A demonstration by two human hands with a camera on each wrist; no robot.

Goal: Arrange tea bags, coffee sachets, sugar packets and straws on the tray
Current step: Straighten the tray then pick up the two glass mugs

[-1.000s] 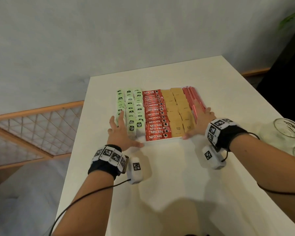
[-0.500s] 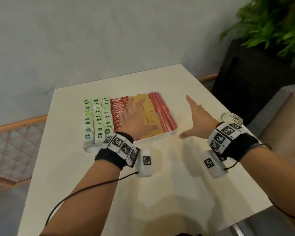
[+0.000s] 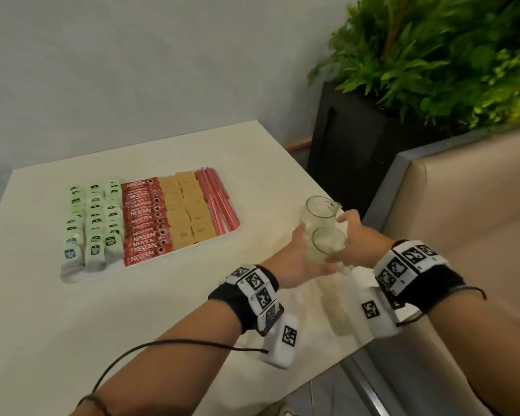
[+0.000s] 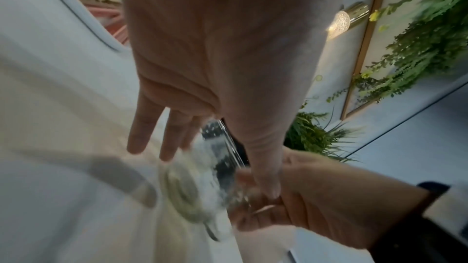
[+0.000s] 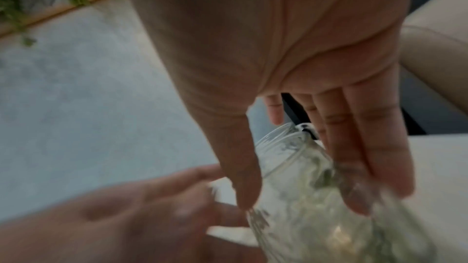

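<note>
here, both hands [image 3: 327, 253] around nearer glass [image 3: 326, 246]

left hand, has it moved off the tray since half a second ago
Yes. The left hand lay over the tray's packets; now it is off the tray, to its right near the table's right edge, touching a glass jar with the right hand.
</note>
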